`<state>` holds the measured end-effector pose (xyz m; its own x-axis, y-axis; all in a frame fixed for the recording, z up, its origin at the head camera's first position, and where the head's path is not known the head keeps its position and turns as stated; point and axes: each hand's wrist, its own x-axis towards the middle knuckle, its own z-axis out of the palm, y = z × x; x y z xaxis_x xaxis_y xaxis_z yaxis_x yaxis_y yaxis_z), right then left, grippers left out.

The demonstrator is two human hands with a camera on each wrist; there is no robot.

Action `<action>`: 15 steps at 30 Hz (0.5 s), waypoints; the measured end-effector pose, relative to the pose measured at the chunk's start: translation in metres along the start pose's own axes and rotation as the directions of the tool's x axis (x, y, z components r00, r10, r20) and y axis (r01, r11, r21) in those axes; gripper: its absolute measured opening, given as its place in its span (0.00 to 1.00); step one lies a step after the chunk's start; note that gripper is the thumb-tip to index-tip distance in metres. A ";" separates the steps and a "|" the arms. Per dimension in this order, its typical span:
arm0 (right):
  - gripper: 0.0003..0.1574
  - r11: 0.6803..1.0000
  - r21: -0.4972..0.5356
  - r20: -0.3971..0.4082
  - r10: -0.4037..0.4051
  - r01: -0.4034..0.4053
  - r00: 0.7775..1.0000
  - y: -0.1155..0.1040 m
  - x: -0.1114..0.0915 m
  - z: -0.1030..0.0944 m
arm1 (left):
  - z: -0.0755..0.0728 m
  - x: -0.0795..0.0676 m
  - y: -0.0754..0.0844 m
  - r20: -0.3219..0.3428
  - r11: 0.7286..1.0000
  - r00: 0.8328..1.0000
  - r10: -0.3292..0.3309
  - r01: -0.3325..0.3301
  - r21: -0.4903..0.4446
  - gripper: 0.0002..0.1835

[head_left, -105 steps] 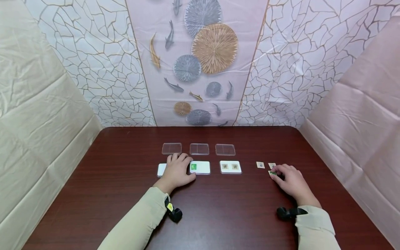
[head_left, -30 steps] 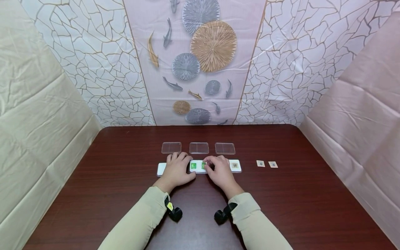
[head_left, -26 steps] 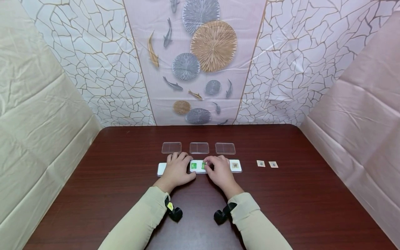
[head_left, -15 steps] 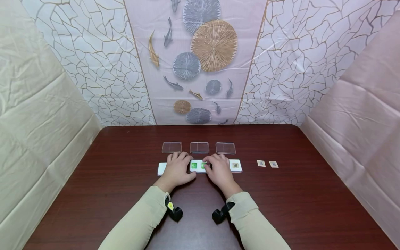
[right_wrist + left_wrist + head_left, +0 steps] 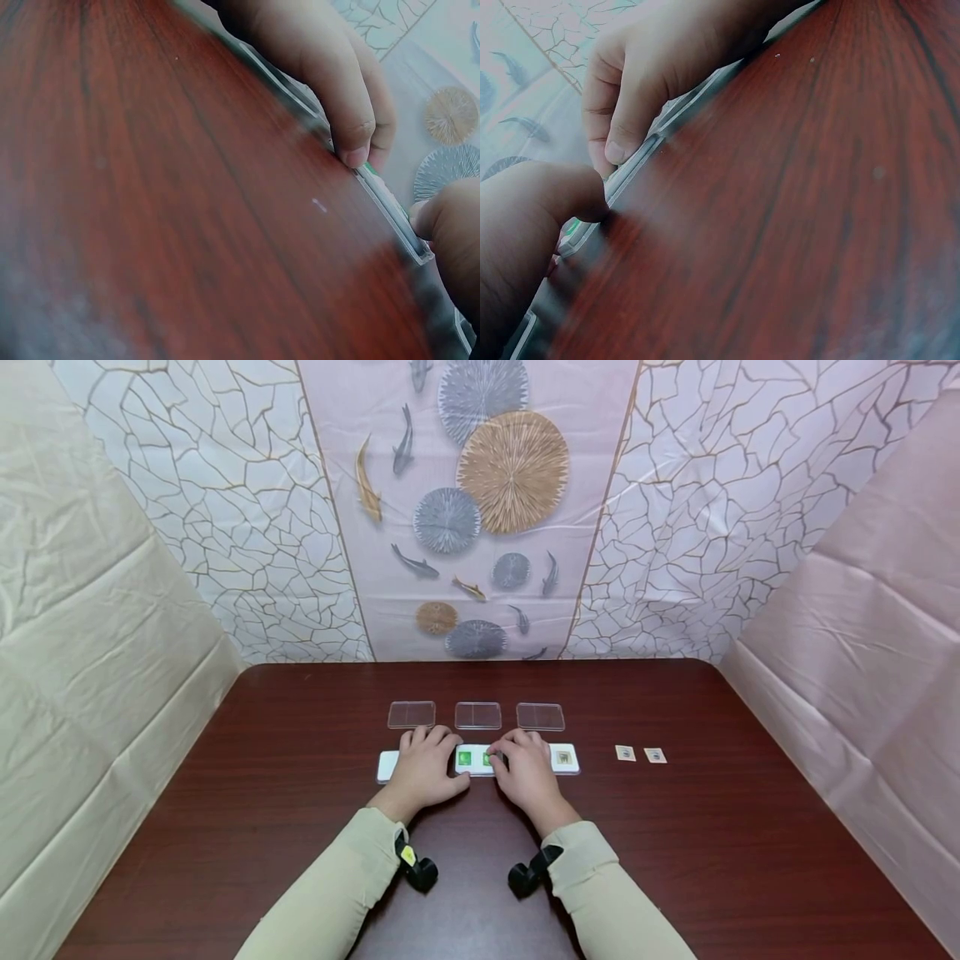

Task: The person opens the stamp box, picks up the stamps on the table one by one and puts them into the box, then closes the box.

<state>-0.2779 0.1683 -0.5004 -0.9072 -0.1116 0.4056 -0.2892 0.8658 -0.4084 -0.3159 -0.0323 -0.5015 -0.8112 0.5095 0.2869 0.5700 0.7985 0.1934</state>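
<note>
In the head view, my left hand grips the left end of the middle white stamp case, thumb at its near edge and index finger at the far corner. One green stamp lies on that case's left half. My right hand pinches a second green stamp on its right half, thumb and index finger covering part of it. In the right wrist view, the right thumb is right at the case's near edge. My left hand partly covers another white case.
A third white case with a brownish stamp is partly behind my right hand. Three clear plastic lids lie in a row farther back. Two pale stamps, one nearer and one farther right, lie on the dark table.
My right hand has carried the green stamp left from beside the pale stamps to the middle case. Over the last second it barely shifts there. My left hand has stayed in place.
</note>
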 end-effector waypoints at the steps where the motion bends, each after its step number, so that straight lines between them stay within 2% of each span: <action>1: 0.05 1.000 0.006 -0.002 -0.003 0.003 1.000 0.000 0.000 0.000 | 0.000 0.000 0.000 0.001 1.000 1.000 -0.002 0.002 -0.003 0.30; 4: 0.06 0.999 0.032 -0.030 -0.020 0.021 0.999 0.000 0.000 0.000 | -0.001 -0.002 -0.001 -0.005 1.000 1.000 -0.007 0.007 -0.006 0.31; 7: 0.07 0.996 0.061 -0.103 -0.062 0.068 0.993 0.003 -0.002 -0.002 | -0.001 -0.003 -0.002 -0.008 1.000 1.000 0.000 0.000 -0.013 0.32; 10: 0.07 0.992 0.063 -0.192 -0.096 0.110 0.977 0.011 -0.002 -0.007 | -0.001 -0.005 -0.005 -0.017 1.000 1.000 0.019 -0.019 -0.023 0.34; 15: 0.06 0.994 0.048 -0.272 -0.085 0.102 0.958 0.030 -0.003 -0.020 | -0.005 -0.010 -0.012 -0.017 0.999 0.999 0.039 -0.039 -0.026 0.35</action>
<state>-0.2778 0.2047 -0.4975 -0.7617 -0.0479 0.6462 -0.3945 0.8254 -0.4038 -0.3141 -0.0481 -0.5016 -0.7862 0.5347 0.3099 0.6047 0.7692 0.2068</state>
